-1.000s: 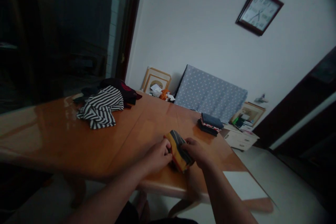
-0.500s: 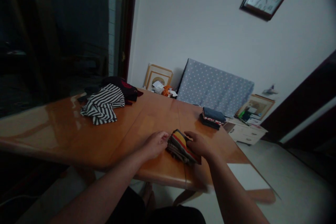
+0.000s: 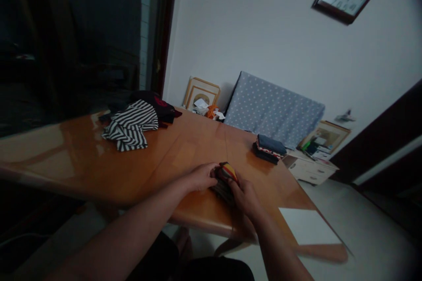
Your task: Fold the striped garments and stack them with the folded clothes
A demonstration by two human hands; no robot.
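Note:
A small bundle of striped cloth (image 3: pixel 227 171), with yellow, red and dark bands, lies near the front edge of the wooden table (image 3: pixel 191 140). My left hand (image 3: pixel 205 177) grips its left side, fingers closed on the fabric. On the right side, my right hand (image 3: pixel 242 191) has its fingers wrapped round the cloth. Darker folds of the bundle show below and between the hands; its underside is hidden.
A black-and-white striped garment (image 3: pixel 132 125) and dark clothes (image 3: pixel 161 107) lie in a heap at the left. Folded clothes (image 3: pixel 270 147) are stacked at the right, beyond a white sheet (image 3: pixel 308 226) near the table's right end.
My right hand has moved down and inward, and the cloth's striped flap is now folded over, showing less of its stripes. My left hand has closed further on the cloth. The view has shifted slightly.

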